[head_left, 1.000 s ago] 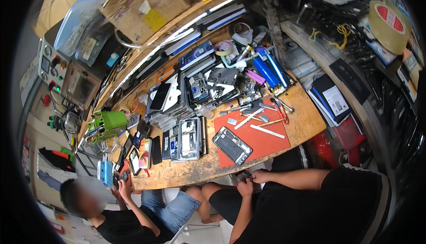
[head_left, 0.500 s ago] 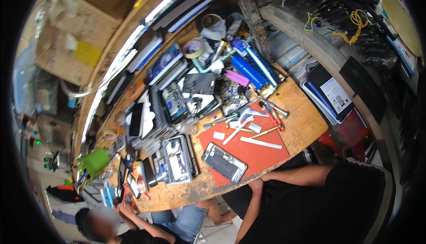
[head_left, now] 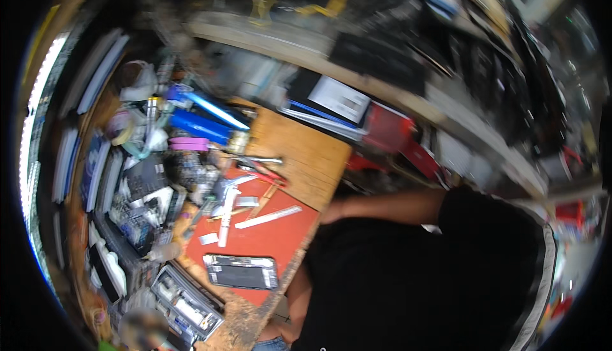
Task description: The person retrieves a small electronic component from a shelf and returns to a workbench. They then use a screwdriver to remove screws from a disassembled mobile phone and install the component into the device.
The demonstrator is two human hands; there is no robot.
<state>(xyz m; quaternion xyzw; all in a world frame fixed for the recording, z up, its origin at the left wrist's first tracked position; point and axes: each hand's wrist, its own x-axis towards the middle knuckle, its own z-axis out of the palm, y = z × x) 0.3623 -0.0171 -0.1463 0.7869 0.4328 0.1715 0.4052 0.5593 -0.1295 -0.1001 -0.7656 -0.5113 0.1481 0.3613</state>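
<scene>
My left forearm (head_left: 299,291) is nearer; the opened smartphone (head_left: 241,272) lies left of it, lengthwise left-right. Fingers hidden: grip, can't tell.

Reading so far: no word or number comes through anywhere, the whole view is streaked with blur.
White label (head_left: 339,100): there it sits, on the dark packet (head_left: 302,89) beyond the bench; greyish printed patches show, their lettering smeared away.
White strip (head_left: 268,218): lying on the red mat (head_left: 280,242), and any marks along it are too soft to make out.
Phone (head_left: 241,273): open on the mat, small pale patches among its parts, any print far too small.
Blue box (head_left: 95,165): over at the left, pale shapes on its cover, nothing legible.
</scene>
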